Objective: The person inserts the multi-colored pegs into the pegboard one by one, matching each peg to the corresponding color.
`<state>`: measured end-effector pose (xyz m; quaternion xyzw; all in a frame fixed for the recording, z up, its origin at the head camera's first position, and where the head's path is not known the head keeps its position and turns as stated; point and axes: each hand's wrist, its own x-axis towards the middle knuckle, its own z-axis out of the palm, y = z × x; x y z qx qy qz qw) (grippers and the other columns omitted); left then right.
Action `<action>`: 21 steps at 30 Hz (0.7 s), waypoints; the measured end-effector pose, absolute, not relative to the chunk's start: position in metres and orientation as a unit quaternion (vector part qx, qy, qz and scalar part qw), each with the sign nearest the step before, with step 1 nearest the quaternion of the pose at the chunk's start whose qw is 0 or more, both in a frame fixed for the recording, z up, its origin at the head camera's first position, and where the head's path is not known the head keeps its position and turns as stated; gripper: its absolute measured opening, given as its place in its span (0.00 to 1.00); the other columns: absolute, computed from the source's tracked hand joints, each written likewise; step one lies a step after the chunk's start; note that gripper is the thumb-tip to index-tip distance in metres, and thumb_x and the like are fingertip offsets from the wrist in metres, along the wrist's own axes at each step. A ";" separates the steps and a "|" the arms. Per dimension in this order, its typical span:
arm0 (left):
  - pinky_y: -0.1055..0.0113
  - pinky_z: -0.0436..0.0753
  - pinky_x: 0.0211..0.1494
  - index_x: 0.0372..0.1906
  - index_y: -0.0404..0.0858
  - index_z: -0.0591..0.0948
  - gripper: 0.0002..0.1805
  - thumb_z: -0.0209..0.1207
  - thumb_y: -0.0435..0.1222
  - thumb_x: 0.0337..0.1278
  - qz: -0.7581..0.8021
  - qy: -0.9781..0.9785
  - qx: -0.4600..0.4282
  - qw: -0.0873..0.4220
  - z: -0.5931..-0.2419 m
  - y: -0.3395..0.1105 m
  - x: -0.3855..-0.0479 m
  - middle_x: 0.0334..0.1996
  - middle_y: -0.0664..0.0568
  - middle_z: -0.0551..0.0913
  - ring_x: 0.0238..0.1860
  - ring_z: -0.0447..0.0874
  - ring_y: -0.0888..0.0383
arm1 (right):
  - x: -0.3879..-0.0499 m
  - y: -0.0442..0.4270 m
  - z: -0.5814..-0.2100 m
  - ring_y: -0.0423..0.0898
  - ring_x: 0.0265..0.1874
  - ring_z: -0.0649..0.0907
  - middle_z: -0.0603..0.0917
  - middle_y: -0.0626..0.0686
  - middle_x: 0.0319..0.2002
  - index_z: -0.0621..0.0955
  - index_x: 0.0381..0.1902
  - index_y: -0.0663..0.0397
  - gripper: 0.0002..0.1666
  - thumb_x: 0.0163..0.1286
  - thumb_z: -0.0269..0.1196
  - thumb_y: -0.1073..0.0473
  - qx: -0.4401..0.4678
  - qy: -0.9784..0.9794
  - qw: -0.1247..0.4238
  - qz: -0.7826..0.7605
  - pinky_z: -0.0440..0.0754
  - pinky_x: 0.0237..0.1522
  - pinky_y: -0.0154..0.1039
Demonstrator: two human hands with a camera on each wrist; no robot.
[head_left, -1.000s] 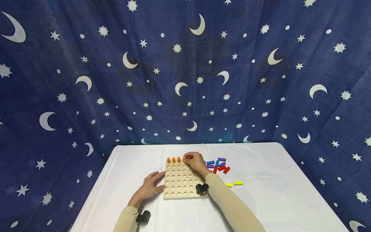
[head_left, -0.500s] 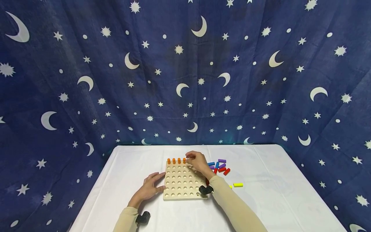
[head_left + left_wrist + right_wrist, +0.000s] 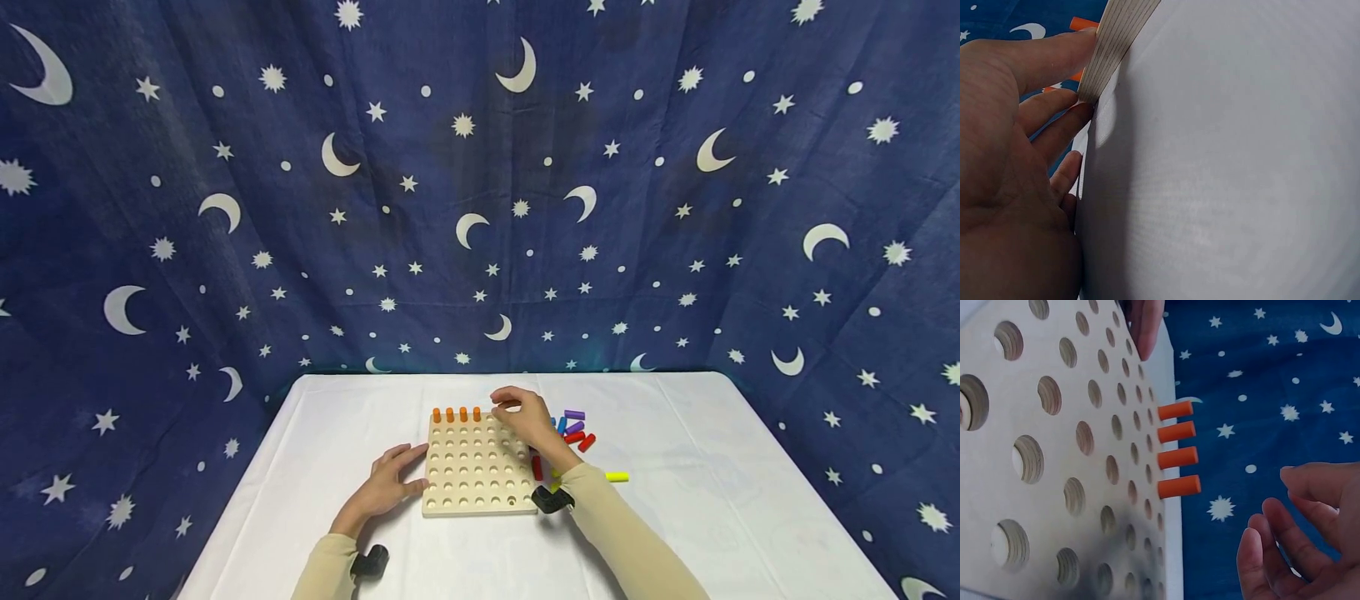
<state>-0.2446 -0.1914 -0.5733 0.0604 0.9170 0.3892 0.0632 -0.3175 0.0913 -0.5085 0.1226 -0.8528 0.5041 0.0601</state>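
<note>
A wooden board [image 3: 471,468] with rows of round holes lies on the table. Several orange pegs [image 3: 1177,457] stand upright along its far edge, from the left corner. My left hand [image 3: 384,487] touches the board's left side with thumb and fingers, and in the left wrist view the fingertips rest on the board's layered edge [image 3: 1110,56]. Over the far right part of the board hovers my right hand [image 3: 527,423], its fingers bent loosely; the right wrist view shows nothing between the fingers of this hand [image 3: 1310,537], apart from the orange pegs.
Right of the board lie loose pegs: purple [image 3: 574,414], blue [image 3: 562,425], red [image 3: 587,442] and yellow [image 3: 617,477], partly behind my right hand and sleeve. A white cloth covers the table [image 3: 720,500]. Behind it hangs a dark blue curtain [image 3: 420,233] with moons and stars.
My right hand has let go of the fourth orange peg, which stands at the board's far edge, and has moved right. The left hand has stayed in place.
</note>
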 end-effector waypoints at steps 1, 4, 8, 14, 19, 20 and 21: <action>0.27 0.56 0.68 0.68 0.51 0.73 0.35 0.69 0.47 0.52 0.389 0.917 0.060 0.063 -0.573 -0.192 -0.244 0.72 0.38 0.63 0.73 0.53 0.32 | -0.315 0.093 -0.506 0.45 0.39 0.86 0.89 0.53 0.40 0.86 0.44 0.55 0.12 0.61 0.69 0.63 0.122 -0.853 0.063 0.504 0.84 0.47 0.43; 0.27 0.56 0.68 0.68 0.51 0.73 0.35 0.69 0.47 0.52 0.391 0.916 0.060 0.063 -0.572 -0.192 -0.244 0.72 0.38 0.63 0.73 0.54 0.32 | -0.309 0.097 -0.502 0.45 0.40 0.85 0.88 0.52 0.40 0.86 0.43 0.54 0.11 0.61 0.69 0.63 0.120 -0.851 0.066 0.507 0.85 0.45 0.42; 0.27 0.56 0.69 0.68 0.51 0.74 0.35 0.69 0.46 0.52 0.391 0.916 0.063 0.062 -0.571 -0.192 -0.244 0.72 0.37 0.64 0.73 0.54 0.32 | -0.302 0.102 -0.499 0.46 0.42 0.84 0.88 0.52 0.41 0.86 0.43 0.53 0.11 0.61 0.69 0.64 0.115 -0.852 0.070 0.506 0.85 0.43 0.39; 0.27 0.56 0.69 0.68 0.51 0.73 0.35 0.69 0.47 0.52 0.391 0.916 0.060 0.066 -0.572 -0.191 -0.243 0.72 0.38 0.63 0.73 0.53 0.32 | -0.288 0.113 -0.499 0.47 0.43 0.84 0.88 0.55 0.41 0.85 0.42 0.52 0.10 0.62 0.68 0.64 0.107 -0.857 0.072 0.498 0.83 0.42 0.37; 0.28 0.56 0.69 0.68 0.51 0.74 0.35 0.69 0.47 0.52 0.391 0.916 0.055 0.069 -0.571 -0.191 -0.243 0.72 0.38 0.63 0.73 0.53 0.32 | -0.276 0.124 -0.497 0.46 0.43 0.84 0.87 0.53 0.41 0.85 0.43 0.49 0.10 0.62 0.68 0.62 0.101 -0.853 0.065 0.508 0.81 0.43 0.36; 0.28 0.56 0.69 0.68 0.51 0.74 0.35 0.69 0.47 0.51 0.391 0.916 0.054 0.068 -0.571 -0.191 -0.243 0.72 0.38 0.63 0.73 0.53 0.32 | -0.274 0.126 -0.497 0.46 0.43 0.84 0.87 0.52 0.41 0.85 0.43 0.50 0.10 0.62 0.68 0.62 0.102 -0.852 0.066 0.509 0.81 0.43 0.36; 0.28 0.56 0.69 0.68 0.51 0.74 0.35 0.69 0.46 0.51 0.391 0.917 0.053 0.067 -0.571 -0.191 -0.243 0.72 0.38 0.63 0.73 0.53 0.32 | -0.272 0.128 -0.498 0.45 0.43 0.84 0.88 0.52 0.41 0.85 0.43 0.50 0.10 0.62 0.69 0.62 0.102 -0.851 0.068 0.510 0.82 0.43 0.35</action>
